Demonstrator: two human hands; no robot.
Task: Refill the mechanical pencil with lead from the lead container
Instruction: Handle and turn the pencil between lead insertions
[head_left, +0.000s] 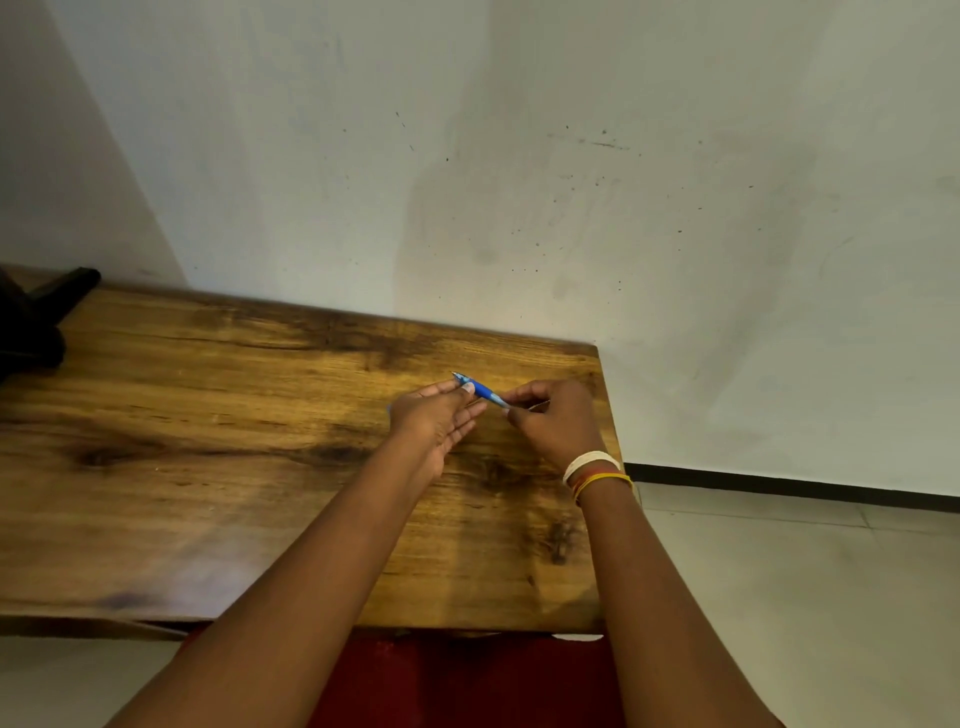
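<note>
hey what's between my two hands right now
The blue pencil spans the gap between your left hand and right hand in the head view; both pinch it above the table.

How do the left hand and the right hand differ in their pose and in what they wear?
The left hand holds the tip end of the blue mechanical pencil with its other fingers mostly straight; the right hand has its fingers curled at the pencil's back end. The right wrist carries white, red and yellow bangles; the left wrist is bare. Both hands are above the brown wooden table and touch the same pencil.
</note>
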